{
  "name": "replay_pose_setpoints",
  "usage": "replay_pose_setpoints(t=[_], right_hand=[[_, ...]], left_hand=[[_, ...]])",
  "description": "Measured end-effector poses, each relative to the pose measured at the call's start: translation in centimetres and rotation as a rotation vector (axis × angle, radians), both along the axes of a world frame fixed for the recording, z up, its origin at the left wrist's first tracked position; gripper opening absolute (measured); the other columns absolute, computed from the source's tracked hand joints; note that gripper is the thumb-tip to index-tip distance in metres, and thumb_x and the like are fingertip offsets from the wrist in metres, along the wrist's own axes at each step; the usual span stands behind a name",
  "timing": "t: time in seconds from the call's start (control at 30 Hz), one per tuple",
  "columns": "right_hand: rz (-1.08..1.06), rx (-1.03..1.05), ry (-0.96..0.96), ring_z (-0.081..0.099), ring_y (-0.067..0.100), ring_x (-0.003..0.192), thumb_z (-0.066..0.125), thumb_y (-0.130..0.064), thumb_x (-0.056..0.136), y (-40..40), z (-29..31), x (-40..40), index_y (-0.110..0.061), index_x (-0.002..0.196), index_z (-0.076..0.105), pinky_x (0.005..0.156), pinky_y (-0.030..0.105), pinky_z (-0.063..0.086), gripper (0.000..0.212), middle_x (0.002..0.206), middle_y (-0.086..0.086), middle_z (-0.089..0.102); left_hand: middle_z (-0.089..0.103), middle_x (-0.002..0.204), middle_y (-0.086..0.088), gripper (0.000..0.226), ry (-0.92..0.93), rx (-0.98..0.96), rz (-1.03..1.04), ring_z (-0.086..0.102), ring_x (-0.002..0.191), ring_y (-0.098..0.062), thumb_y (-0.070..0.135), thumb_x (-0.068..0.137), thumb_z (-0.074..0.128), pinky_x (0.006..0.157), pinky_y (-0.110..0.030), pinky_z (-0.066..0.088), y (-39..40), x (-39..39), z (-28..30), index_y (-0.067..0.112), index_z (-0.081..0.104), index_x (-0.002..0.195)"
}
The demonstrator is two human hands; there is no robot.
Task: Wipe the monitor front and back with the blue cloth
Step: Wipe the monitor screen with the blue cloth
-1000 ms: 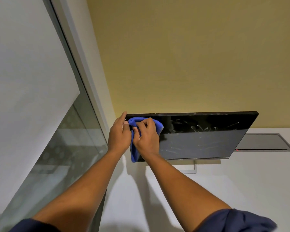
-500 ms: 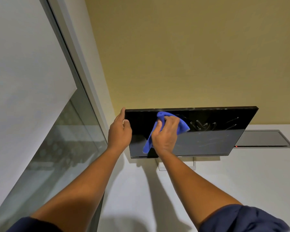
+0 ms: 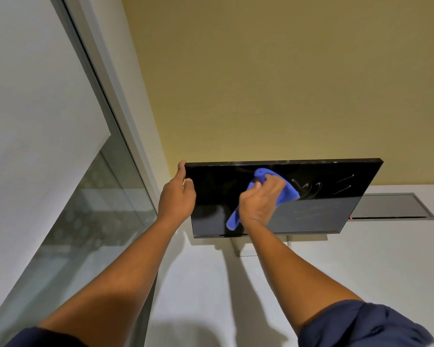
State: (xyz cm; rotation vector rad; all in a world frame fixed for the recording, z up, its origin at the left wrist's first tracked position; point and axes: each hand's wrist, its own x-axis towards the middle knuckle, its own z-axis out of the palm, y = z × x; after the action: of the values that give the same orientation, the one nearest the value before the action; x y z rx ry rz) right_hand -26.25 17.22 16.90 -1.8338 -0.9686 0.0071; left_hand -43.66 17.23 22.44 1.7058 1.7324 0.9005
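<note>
— Since a second ago the right hand (image 3: 259,205) has carried the blue cloth (image 3: 278,194) away from the monitor's left edge toward the middle of the screen; the left hand (image 3: 177,196) has stayed put.

— And the room?

— White table (image 3: 361,266) under a mustard-yellow wall (image 3: 273,83). A grey hatch (image 3: 391,206) is let into the table near its far edge, behind the monitor (image 3: 323,204), with a small red light beside it. A glass partition (image 3: 85,209) in a pale frame runs along the table's left side.

— Where does the monitor stand?

— On a pale stand (image 3: 246,246) toward the table's far edge, its dark screen facing the person, streaks showing on its right half.

— The hands?

— They are apart. The left one clasps the screen's upper left corner, fingers behind, thumb on the front. The right one has its fingers curled over the bunched cloth, pressing it to the glass; a tail of cloth hangs below the wrist
</note>
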Motion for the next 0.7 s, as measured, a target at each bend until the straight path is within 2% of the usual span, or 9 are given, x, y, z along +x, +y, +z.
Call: replay_pose_setpoints(t=[0.1, 0.17, 0.3, 0.43, 0.53, 0.63, 0.7], right_hand=[[-0.087, 0.02, 0.144, 0.049, 0.029, 0.104, 0.045, -0.01, 0.095, -0.2, -0.5, 2.3, -0.003, 0.115, 0.045, 0.086, 0.043, 0.052, 0.021, 0.125, 0.012, 0.036], [-0.069, 0.01, 0.143, 0.052, 0.026, 0.101, 0.045, -0.011, 0.096, -0.6, -0.4, 2.7, -0.007, 0.115, 0.044, 0.083, 0.039, 0.054, 0.019, 0.124, 0.009, 0.036], [0.046, -0.012, -0.026, 0.052, 0.028, 0.103, 0.05, -0.008, 0.094, -1.2, 0.3, 1.1, 0.0, 0.115, 0.05, 0.086, 0.028, 0.047, 0.023, 0.116, 0.013, 0.046], [0.289, -0.001, -0.187, 0.055, 0.03, 0.098, 0.055, -0.011, 0.09, -1.1, 0.8, -1.5, -0.002, 0.113, 0.056, 0.073, 0.037, 0.054, 0.024, 0.112, 0.014, 0.05], [0.438, -0.017, -0.334, 0.056, 0.027, 0.099, 0.057, -0.014, 0.091, -1.0, 0.9, -2.6, -0.003, 0.117, 0.057, 0.079, 0.035, 0.056, 0.028, 0.114, 0.013, 0.053], [0.419, -0.015, -0.3, 0.055, 0.027, 0.104, 0.056, -0.015, 0.092, -1.2, 1.1, -1.7, -0.004, 0.119, 0.056, 0.085, 0.034, 0.054, 0.029, 0.117, 0.012, 0.051], [0.291, 0.032, -0.209, 0.054, 0.029, 0.103, 0.054, -0.013, 0.092, -1.5, 1.1, -0.2, -0.002, 0.114, 0.055, 0.088, 0.036, 0.052, 0.025, 0.114, 0.013, 0.05]], left_hand=[[0.054, 0.07, -0.007, 0.053, 0.029, 0.003, -0.015, 0.049, 0.063, -0.019, 0.024, 0.105, 0.032, 0.057, -0.032, 0.04, 0.0, -0.1, 0.1, 0.033, 0.021, 0.156], [0.054, 0.071, -0.006, 0.053, 0.042, 0.001, -0.016, 0.05, 0.064, -0.019, 0.024, 0.105, 0.032, 0.057, -0.032, 0.04, 0.0, 0.0, 0.1, 0.032, 0.02, 0.157], [0.05, 0.067, -0.004, 0.054, 0.02, -0.01, -0.01, 0.047, 0.063, -0.018, 0.025, 0.106, 0.031, 0.057, -0.032, 0.039, -0.2, 0.3, -0.1, 0.034, 0.017, 0.157], [0.053, 0.069, -0.007, 0.054, 0.001, -0.004, 0.001, 0.051, 0.065, -0.021, 0.027, 0.105, 0.032, 0.059, -0.033, 0.041, 0.0, 0.5, -0.3, 0.033, 0.018, 0.157], [0.063, 0.083, -0.013, 0.053, -0.022, 0.006, 0.002, 0.06, 0.076, -0.027, 0.028, 0.105, 0.033, 0.065, -0.035, 0.047, -0.2, 0.4, -0.3, 0.032, 0.02, 0.157], [0.057, 0.074, -0.01, 0.054, -0.052, 0.005, 0.002, 0.054, 0.067, -0.022, 0.028, 0.105, 0.033, 0.061, -0.032, 0.044, -0.3, 0.5, -0.3, 0.035, 0.019, 0.156], [0.048, 0.067, -0.005, 0.056, -0.067, -0.006, -0.001, 0.047, 0.062, -0.018, 0.027, 0.105, 0.034, 0.059, -0.031, 0.04, -0.4, 0.7, -0.2, 0.037, 0.016, 0.157]])
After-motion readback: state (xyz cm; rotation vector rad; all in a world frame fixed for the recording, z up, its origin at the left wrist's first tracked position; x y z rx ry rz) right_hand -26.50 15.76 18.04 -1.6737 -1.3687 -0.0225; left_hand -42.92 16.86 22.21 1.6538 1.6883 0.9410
